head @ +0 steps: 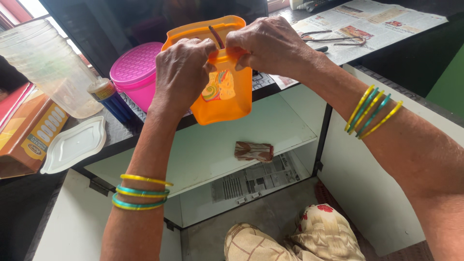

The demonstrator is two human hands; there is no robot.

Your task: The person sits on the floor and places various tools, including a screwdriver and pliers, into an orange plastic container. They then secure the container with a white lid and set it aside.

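Hands meet at your chest: your left hand (pixel 182 72) and right hand (pixel 268 46) both pinch the rim of the translucent orange plastic container (pixel 223 99), held tilted above the white shelf (pixel 212 145), beside the pink lidded tub (pixel 137 72).

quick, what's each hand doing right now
Left hand: closed, gripping the rim of the orange container.
Right hand: closed, pinching the same rim.
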